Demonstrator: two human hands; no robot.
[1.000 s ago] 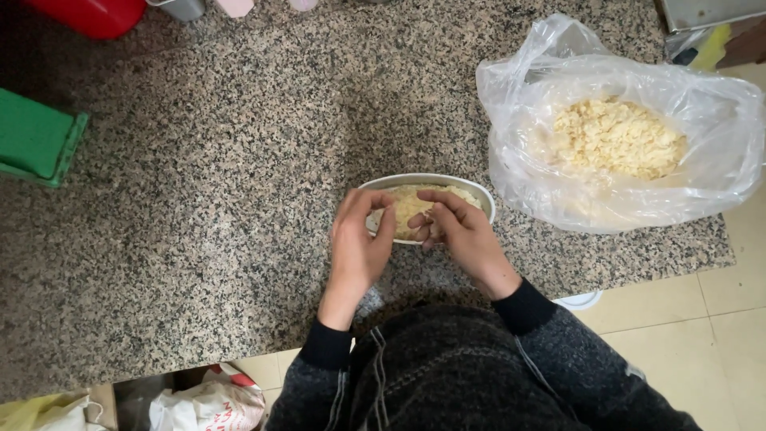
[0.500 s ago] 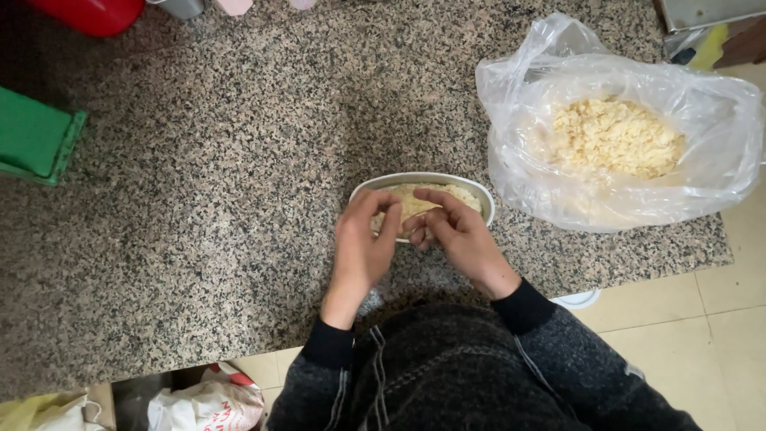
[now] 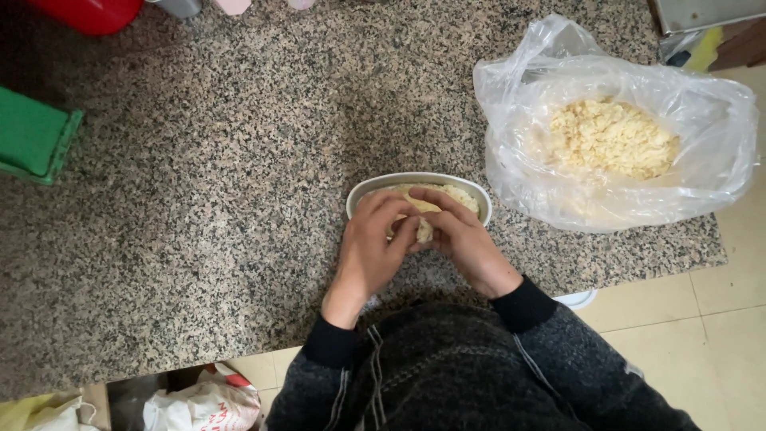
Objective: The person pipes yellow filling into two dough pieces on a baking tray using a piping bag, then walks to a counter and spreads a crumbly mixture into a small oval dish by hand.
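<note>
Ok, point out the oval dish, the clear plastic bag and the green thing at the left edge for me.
oval dish [image 3: 375,183]: head view, bare far-left rim.
clear plastic bag [image 3: 722,128]: head view, crinkled right side wall.
green thing [image 3: 32,132]: head view, middle of its flat top.

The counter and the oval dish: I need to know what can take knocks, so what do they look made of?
Counter: polished stone, probably granite, judging by its black-and-tan speckle. Oval dish: likely metal or enamel, with a thin, pale, smooth rim; the look leaves it open. Both hands cover much of it.
</note>
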